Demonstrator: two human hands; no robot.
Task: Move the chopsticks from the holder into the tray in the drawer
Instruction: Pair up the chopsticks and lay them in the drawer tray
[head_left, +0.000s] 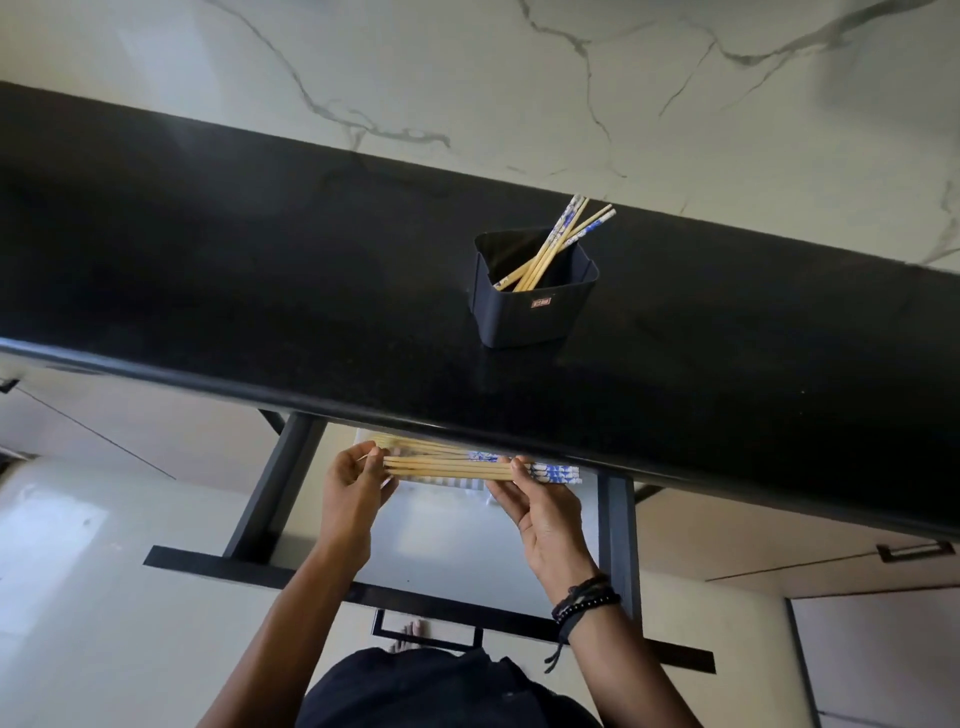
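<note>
A dark square holder (535, 306) stands on the black counter with several bamboo chopsticks (558, 244) leaning out of its right corner, blue-patterned ends up. Below the counter edge, both hands hold a flat bundle of several chopsticks (452, 466) level over the open drawer (467, 551). My left hand (358, 480) pinches the plain tips at the left. My right hand (540, 506) grips the bundle near its blue-patterned ends. A ribbed tray (441, 483) shows only partly beneath the bundle, at the drawer's back under the counter.
The black counter (260, 286) overhangs the back of the drawer. The drawer's black rails (275, 488) run on both sides, its front handle (426, 636) near my body. A marble wall rises behind the counter. Closed cabinet fronts sit to the left and right.
</note>
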